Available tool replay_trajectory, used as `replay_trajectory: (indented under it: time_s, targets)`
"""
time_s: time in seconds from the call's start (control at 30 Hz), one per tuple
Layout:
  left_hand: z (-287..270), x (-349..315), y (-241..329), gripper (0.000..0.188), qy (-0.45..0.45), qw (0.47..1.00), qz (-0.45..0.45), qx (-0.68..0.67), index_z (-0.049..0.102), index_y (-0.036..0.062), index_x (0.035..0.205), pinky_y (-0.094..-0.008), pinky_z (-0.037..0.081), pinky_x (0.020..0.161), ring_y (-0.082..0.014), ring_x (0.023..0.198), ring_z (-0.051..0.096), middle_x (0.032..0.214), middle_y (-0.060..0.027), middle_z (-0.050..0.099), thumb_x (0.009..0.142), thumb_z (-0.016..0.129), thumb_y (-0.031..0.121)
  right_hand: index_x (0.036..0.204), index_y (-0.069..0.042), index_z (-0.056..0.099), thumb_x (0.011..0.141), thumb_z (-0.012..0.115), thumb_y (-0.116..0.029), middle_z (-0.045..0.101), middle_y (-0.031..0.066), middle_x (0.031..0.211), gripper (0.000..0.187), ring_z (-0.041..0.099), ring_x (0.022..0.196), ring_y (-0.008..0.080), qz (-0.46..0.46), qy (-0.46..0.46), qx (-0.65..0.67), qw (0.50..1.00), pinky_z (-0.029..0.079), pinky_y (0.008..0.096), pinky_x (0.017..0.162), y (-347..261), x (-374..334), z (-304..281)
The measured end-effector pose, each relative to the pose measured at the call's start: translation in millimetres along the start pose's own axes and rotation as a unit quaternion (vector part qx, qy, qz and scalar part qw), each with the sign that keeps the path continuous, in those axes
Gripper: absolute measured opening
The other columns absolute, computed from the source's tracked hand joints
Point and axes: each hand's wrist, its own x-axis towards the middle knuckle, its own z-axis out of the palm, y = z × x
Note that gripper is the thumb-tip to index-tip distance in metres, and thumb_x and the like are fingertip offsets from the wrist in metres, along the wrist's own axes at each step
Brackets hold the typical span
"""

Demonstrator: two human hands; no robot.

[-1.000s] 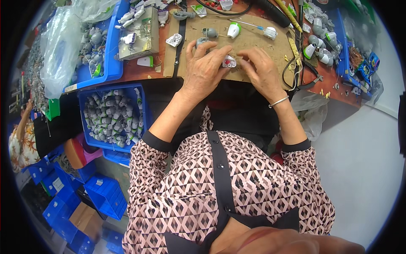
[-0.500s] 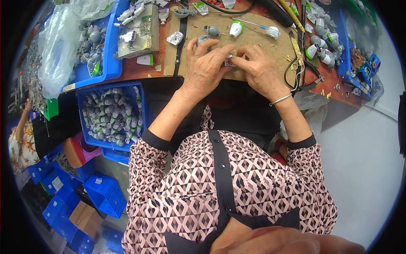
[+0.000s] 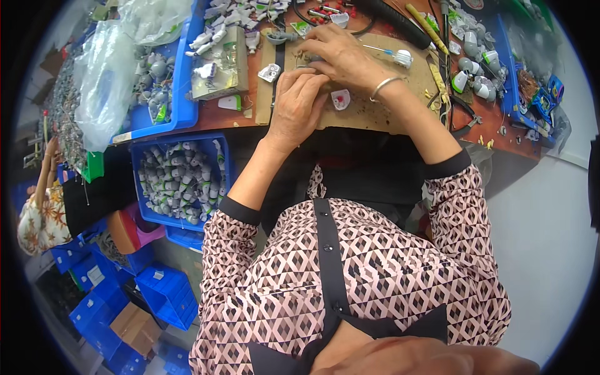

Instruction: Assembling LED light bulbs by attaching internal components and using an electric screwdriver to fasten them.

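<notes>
The left hand (image 3: 297, 105) is bent at the knuckles, fingertips drawn together over the near part of a brown cardboard sheet (image 3: 409, 94), and the right hand (image 3: 342, 57) reaches across from the right with its fingers pointing left, just above the left fingertips. A grey piece (image 3: 306, 61) shows in part at the fingers of both hands; they cover so much of it that I cannot tell which hand, if either, grips it. A white shell (image 3: 340, 99) with red inside lies loose on the cardboard, just beside the left fingers and below the right wrist, which wears a bangle (image 3: 382, 87). Left of the hands sits another white shell (image 3: 269, 73), near a black strap; to the right, a thin shaft with a blue end meets a white ribbed piece (image 3: 403, 58). Farther left, a box (image 3: 234, 65) carries small white parts, next to a blue tray (image 3: 187, 87) of grey parts. Pliers (image 3: 465, 127) lie at the right of the table, and a blue bin (image 3: 139, 164) full of grey and white pieces stands below its edge, left of the left forearm
</notes>
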Motion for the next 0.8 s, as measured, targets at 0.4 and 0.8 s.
replay_trajectory:
  time_s: [0.4,0.8]
  targets:
    - [-21,13,-10,0.034,-0.016,0.999,0.038,0.026,0.063,0.0065,0.104,-0.0399,0.044,0.086,-0.0301,0.097,0.056,0.092,-0.0091,0.062,0.072,0.059,-0.005,0.099,-0.007,0.067,0.087,0.058,-0.027,0.066,0.0104,0.097,0.025,0.06,0.095,0.0292,0.081,-0.081,0.112,0.987,0.047,0.0408,0.085,15,11,8]
    - [7,-5,12,0.047,-0.094,0.993,0.037,0.061,0.057,0.0051,0.11,-0.0391,0.044,0.085,-0.0299,0.096,0.052,0.1,-0.0113,0.055,0.067,0.075,0.009,0.097,-0.007,0.066,0.086,0.06,-0.032,0.065,0.0115,0.092,0.028,0.061,0.088,0.0291,0.127,-0.17,0.062,0.975,0.047,0.0406,0.079,9,24,24]
